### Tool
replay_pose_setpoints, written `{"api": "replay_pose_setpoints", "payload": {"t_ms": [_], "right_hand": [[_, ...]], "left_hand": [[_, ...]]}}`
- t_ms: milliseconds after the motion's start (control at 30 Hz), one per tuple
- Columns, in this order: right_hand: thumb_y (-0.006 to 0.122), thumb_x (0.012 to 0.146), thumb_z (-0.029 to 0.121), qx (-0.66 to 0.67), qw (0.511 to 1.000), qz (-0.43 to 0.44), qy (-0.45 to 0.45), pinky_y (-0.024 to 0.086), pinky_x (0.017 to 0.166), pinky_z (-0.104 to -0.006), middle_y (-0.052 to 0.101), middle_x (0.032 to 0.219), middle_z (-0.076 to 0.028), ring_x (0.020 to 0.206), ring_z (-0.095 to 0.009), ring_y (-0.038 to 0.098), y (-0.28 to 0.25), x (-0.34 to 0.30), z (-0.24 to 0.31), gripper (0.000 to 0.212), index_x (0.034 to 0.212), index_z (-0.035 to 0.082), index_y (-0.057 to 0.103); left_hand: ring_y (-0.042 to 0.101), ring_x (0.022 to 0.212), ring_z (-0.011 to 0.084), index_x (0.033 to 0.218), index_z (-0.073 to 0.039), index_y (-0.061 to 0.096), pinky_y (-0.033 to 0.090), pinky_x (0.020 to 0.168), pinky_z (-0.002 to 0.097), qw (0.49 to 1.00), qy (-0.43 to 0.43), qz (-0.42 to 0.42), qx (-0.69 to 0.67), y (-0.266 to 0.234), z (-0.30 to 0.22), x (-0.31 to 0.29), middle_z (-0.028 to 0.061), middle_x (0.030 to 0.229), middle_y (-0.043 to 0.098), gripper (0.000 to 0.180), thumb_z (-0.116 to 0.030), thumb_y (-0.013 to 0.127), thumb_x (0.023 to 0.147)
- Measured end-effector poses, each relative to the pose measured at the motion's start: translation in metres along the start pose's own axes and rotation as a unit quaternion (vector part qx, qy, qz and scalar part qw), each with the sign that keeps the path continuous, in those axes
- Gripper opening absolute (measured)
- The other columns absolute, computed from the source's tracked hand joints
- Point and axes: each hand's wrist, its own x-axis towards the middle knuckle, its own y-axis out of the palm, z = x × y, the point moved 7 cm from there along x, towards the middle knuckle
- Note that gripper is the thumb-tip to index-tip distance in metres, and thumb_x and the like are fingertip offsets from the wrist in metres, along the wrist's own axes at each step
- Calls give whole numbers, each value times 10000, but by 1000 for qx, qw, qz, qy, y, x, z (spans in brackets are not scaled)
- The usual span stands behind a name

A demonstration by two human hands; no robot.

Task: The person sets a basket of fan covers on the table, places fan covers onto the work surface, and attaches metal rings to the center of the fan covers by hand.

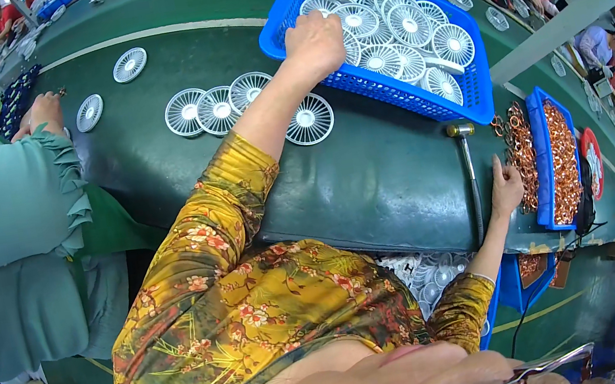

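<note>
My left hand (316,44) reaches over the near left edge of a blue plastic basket (386,81). Its fingers are bent against a white spoked disc (318,4) on the pile inside; the fingertips are partly hidden. Below my left forearm lies a loose white disc (309,121), and several more overlapping discs (185,113) are to its left. My right hand (506,187) is beside a heap of copper-coloured rings (521,158), index finger stretched out and the other fingers bent. I see nothing in it.
A hammer (469,166) lies between the basket and my right hand. Right of the loose rings stands a blue tray (541,163) filled with copper rings. A co-worker in a green top (11,199) works close on my left. A bag of clear parts (433,276) is under the table edge.
</note>
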Motion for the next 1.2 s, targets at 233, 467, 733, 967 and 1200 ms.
{"api": "replay_pose_setpoints", "payload": {"t_ms": [233,467,733,967,1200], "right_hand": [[674,776,463,-2,999,45,13,428,573,-367,563,610,-67,576,-227,536,8,-1,-3,440,641,50,601],[681,839,260,187,982,11,34,384,501,-229,510,592,24,547,-54,455,9,2,-22,253,787,18,632],[558,921,225,396,912,42,99,458,561,-202,669,910,-75,757,-116,637,9,-5,-21,279,1091,9,605],[602,874,61,410,906,-71,-74,437,628,-218,555,846,-50,750,-107,524,-50,-27,41,123,960,-5,662],[673,782,-21,375,896,-143,-189,489,669,-272,569,886,-99,775,-180,572,-102,-73,113,164,941,12,655]], "left_hand": [[564,1056,337,1074,-66,620,474,869,438,997,-38,69,-19,6,5,5,184,1084,599,393,-205,650,707],[542,1083,333,1133,-85,604,455,916,411,995,-37,95,24,12,2,15,195,1132,567,529,-322,709,671],[623,881,336,923,8,651,480,788,387,997,31,42,-64,18,14,17,215,892,647,508,-368,745,594],[541,673,245,850,-15,594,431,608,344,934,174,-258,-178,-42,-33,-53,111,762,568,235,-181,718,738],[486,701,82,978,-34,475,423,622,231,836,84,-198,-505,-24,-75,-156,21,812,532,154,-110,582,897]]}}
